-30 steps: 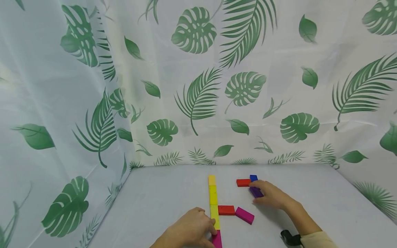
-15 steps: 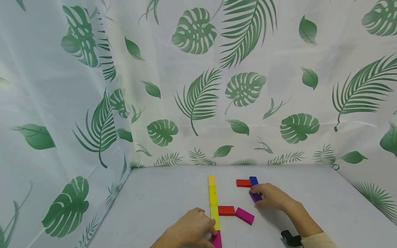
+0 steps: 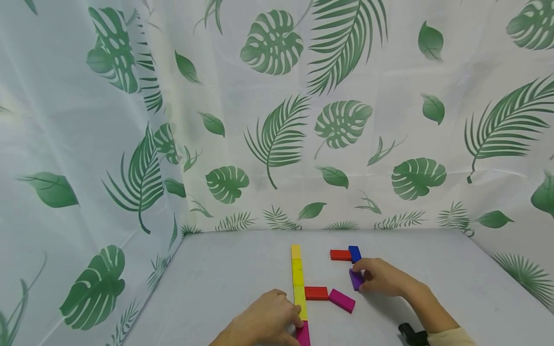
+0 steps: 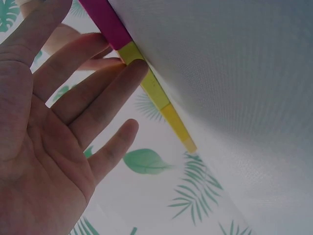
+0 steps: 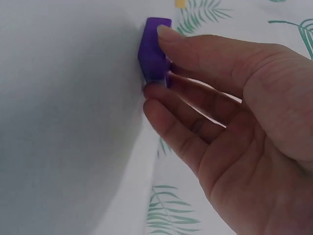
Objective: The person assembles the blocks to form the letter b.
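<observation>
My right hand [image 3: 383, 278] pinches a purple block [image 3: 356, 279] between thumb and fingertips. In the right wrist view the thumb lies on the face of the purple block [image 5: 155, 49], with fingers behind and below it. Just beyond stands a blue block [image 3: 355, 253], touching the end of a red block [image 3: 340, 255]. My left hand [image 3: 266, 319] rests beside a line of yellow blocks [image 3: 297, 272] ending in a magenta block [image 3: 304, 333]. In the left wrist view its nearly straight fingertips touch the line near where the magenta block [image 4: 110, 22] meets a yellow block [image 4: 153, 88].
A second red block [image 3: 316, 293] juts right from the yellow line. Another magenta block [image 3: 342, 301] lies slanted at its end. A white sheet covers the table [image 3: 233, 269], and a leaf-patterned curtain [image 3: 277, 144] encloses the back and sides. A black device [image 3: 413, 334] sits at the right wrist.
The right hand has drawn the purple block slightly nearer and to the right, turning it straighter and showing more of the blue block. The left hand has stayed put.
</observation>
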Demonstrator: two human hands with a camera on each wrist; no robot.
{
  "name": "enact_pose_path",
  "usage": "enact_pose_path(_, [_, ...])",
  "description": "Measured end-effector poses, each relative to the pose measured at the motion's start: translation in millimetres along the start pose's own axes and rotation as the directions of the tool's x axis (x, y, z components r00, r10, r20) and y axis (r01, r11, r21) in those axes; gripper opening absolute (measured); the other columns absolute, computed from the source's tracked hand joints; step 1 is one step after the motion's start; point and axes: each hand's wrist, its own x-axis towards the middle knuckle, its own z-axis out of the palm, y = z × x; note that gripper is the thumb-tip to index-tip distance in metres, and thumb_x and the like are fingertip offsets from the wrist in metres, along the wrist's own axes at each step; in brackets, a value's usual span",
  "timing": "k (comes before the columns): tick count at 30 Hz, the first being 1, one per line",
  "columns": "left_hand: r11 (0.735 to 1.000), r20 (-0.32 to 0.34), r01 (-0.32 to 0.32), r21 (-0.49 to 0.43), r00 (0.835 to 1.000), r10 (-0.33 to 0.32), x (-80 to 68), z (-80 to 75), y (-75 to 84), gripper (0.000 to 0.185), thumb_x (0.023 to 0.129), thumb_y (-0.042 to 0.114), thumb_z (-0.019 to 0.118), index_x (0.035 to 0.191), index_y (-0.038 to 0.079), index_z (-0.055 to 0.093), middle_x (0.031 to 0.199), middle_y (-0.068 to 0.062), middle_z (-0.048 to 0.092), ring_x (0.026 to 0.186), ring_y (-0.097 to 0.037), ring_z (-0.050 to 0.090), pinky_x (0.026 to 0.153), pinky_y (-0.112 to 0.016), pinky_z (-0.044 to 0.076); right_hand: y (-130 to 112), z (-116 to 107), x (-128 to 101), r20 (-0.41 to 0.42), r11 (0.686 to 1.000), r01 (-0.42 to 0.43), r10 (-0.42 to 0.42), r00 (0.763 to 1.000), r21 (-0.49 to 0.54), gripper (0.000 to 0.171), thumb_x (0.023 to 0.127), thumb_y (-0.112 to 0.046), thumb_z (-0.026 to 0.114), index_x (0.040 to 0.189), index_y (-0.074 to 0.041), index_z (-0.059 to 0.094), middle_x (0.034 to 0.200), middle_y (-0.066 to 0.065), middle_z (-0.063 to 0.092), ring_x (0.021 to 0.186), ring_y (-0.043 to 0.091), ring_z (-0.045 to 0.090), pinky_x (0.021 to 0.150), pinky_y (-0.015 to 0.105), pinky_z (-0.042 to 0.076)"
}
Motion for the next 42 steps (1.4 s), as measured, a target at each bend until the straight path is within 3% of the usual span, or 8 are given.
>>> enact_pose_path(6, [1.000, 0.005, 0.011, -0.025, 1.000, -0.011, 1.0, 0.0, -1.1, 0.038, 0.083, 0.058, 0.082, 0.115, 0.037, 0.081, 0.111, 0.021, 0.076, 0.090, 0.008, 0.062, 0.107, -0.037, 0.052, 3.0, -1.0, -0.7, 0.017, 0.998, -0.055, 0.055, 0.998, 0.024, 0.055, 0.084, -0.014, 0.086, 0.133, -0.002, 0.066, 0.108, 0.005, 0.066, 0.096, 0.021, 0.058, 0.079, 0.030, 0.055])
enact_pose_path(10, [1.000, 0.000, 0.010, -0.020, 1.000, -0.010, 1.7, 1.2, -1.2, 0.038, 0.082, 0.058, 0.082, 0.115, 0.037, 0.081, 0.115, 0.020, 0.076, 0.095, 0.008, 0.064, 0.107, -0.037, 0.052, 5.3, -1.8, -0.9, 0.024, 0.999, -0.045, 0.044, 0.999, 0.013, 0.059, 0.083, -0.018, 0.088, 0.135, 0.000, 0.065, 0.111, 0.005, 0.065, 0.096, 0.021, 0.058, 0.078, 0.028, 0.055])
enact_pose_path(19, [1.000, -0.004, 0.014, -0.026, 1.000, -0.014, 2.0, 1.3, 0.0, 0.038, 0.082, 0.057, 0.083, 0.114, 0.037, 0.081, 0.115, 0.019, 0.076, 0.098, 0.008, 0.065, 0.107, -0.036, 0.052, 13.2, -4.2, -8.6, 0.029, 0.996, 0.039, -0.042, 0.999, 0.085, 0.054, 0.083, -0.020, 0.088, 0.130, -0.002, 0.069, 0.111, 0.008, 0.061, 0.099, 0.026, 0.058, 0.074, 0.022, 0.053])
enact_pose_path(27, [1.000, 0.004, 0.010, -0.014, 1.000, -0.009, 3.2, 1.4, -0.1, 0.037, 0.082, 0.056, 0.083, 0.114, 0.036, 0.081, 0.110, 0.019, 0.076, 0.087, 0.008, 0.061, 0.107, -0.036, 0.053, 16.8, -2.9, -13.8, 0.044, 0.991, 0.030, -0.036, 0.998, 0.133, 0.054, 0.080, -0.023, 0.090, 0.125, -0.005, 0.067, 0.107, 0.006, 0.063, 0.097, 0.024, 0.057, 0.074, 0.023, 0.053])
enact_pose_path(33, [0.999, 0.016, 0.019, -0.034, 1.000, -0.018, 3.2, 2.2, -0.5, 0.037, 0.083, 0.055, 0.083, 0.114, 0.036, 0.081, 0.115, 0.018, 0.076, 0.098, 0.007, 0.065, 0.108, -0.037, 0.052, 23.1, -2.1, -14.4, 0.087, 0.986, 0.026, -0.041, 0.995, 0.166, 0.049, 0.080, -0.023, 0.091, 0.121, -0.010, 0.067, 0.104, 0.006, 0.063, 0.095, 0.023, 0.057, 0.073, 0.025, 0.052])
enact_pose_path(39, [1.000, 0.005, 0.002, -0.019, 1.000, -0.002, 3.3, 3.6, -0.8, 0.037, 0.083, 0.055, 0.083, 0.115, 0.036, 0.081, 0.104, 0.020, 0.075, 0.080, 0.008, 0.058, 0.106, -0.036, 0.052, 24.8, -2.9, -16.0, 0.128, 0.970, 0.043, -0.075, 0.989, 0.237, 0.039, 0.084, -0.015, 0.086, 0.118, -0.007, 0.069, 0.108, 0.009, 0.063, 0.087, 0.021, 0.061, 0.071, 0.026, 0.055])
enact_pose_path(42, [1.000, 0.000, -0.002, -0.018, 1.000, 0.002, 3.2, 4.0, -0.9, 0.038, 0.082, 0.056, 0.083, 0.115, 0.036, 0.081, 0.106, 0.020, 0.075, 0.083, 0.008, 0.059, 0.107, -0.037, 0.053, 23.6, -3.1, -15.9, 0.135, 0.965, 0.041, -0.078, 0.988, 0.259, 0.036, 0.084, -0.013, 0.085, 0.116, -0.007, 0.070, 0.109, 0.010, 0.064, 0.086, 0.021, 0.062, 0.071, 0.026, 0.055])
